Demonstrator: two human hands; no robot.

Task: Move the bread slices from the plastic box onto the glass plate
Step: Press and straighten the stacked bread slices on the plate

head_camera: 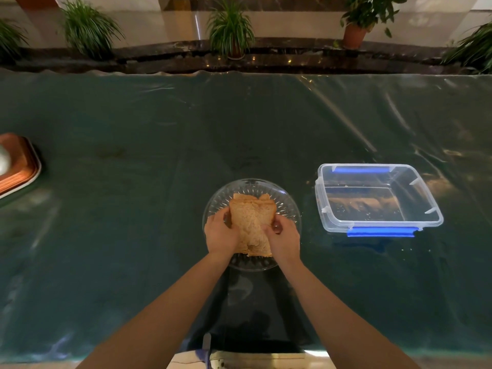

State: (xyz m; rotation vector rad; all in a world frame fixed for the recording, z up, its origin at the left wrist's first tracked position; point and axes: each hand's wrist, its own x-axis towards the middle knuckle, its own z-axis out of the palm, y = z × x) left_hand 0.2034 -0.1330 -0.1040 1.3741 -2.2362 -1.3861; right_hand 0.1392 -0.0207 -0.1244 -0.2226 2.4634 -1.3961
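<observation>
Both hands, left hand (pixel 221 231) and right hand (pixel 283 237), gripping bread slices (pixel 251 222) over glass plate (pixel 288 206) near table's front edge; could tear if squeezed.

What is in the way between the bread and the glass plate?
Nothing visible. Both hands, left hand and right hand, hold the bread slices right over the glass plate, where more bread already lies. The plastic box sits off to the right, with no bread visible inside.

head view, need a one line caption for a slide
Both hands, left and right, set bread slices on the glass plate; the plastic box sits empty.
</observation>
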